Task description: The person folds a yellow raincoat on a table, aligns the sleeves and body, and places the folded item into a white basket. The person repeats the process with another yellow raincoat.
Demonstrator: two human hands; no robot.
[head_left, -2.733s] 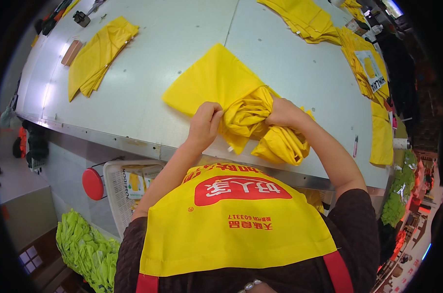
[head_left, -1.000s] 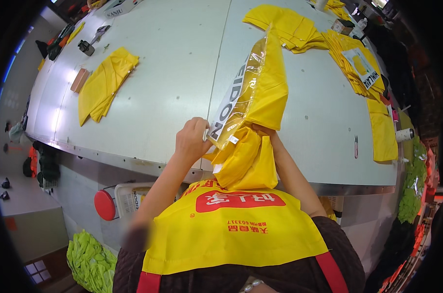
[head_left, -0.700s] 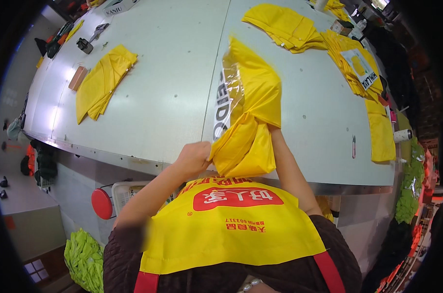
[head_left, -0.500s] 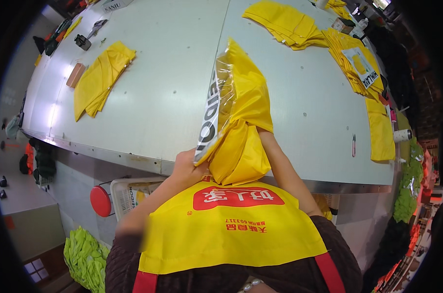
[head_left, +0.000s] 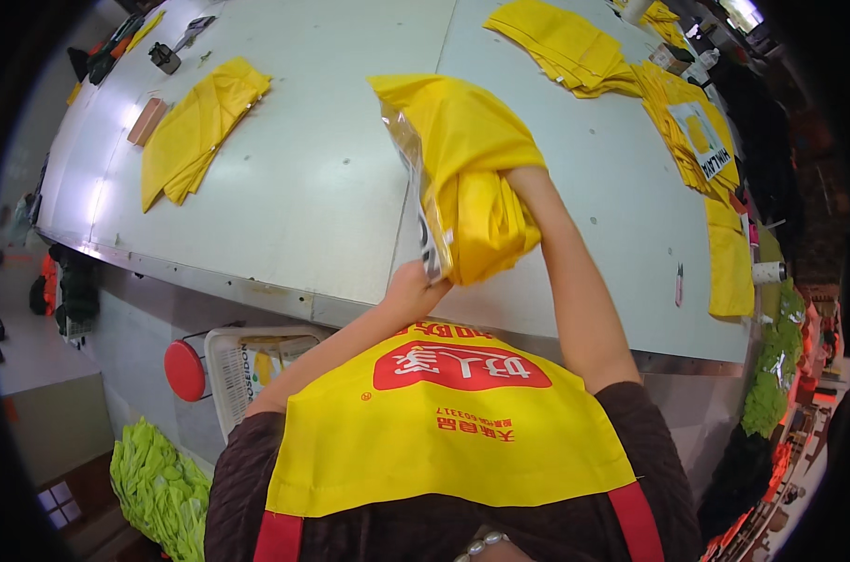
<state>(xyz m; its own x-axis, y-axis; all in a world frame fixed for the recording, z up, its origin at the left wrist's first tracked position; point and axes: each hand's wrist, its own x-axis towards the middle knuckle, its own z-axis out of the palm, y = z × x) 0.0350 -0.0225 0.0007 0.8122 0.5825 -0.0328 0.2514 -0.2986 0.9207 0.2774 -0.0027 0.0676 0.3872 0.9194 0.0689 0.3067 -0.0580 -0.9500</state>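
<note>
A bundle of folded yellow fabric [head_left: 481,225] hangs over the table's near edge area, partly in a clear plastic bag [head_left: 408,140] with dark print on its left side. My left hand [head_left: 414,288] is closed on the bag's lower near corner. From the right, my right hand [head_left: 528,178] reaches in under the upper yellow fold; its fingers are hidden there. The upper fold arches over toward the left, and the lower part is bunched and creased near my right wrist.
Folded yellow stacks lie on the pale table [head_left: 331,206]: one at left [head_left: 205,131], one at far right [head_left: 566,47]. A printed packet [head_left: 701,140] tops another stack. Small snips [head_left: 679,284] lie at right. Below stand a white basket [head_left: 223,375] and red stool [head_left: 184,370].
My right hand has moved up and farther under the yellow fabric. The bundle's top has bent over to the left, and my left hand has shifted right and slightly up with the bag's corner.
</note>
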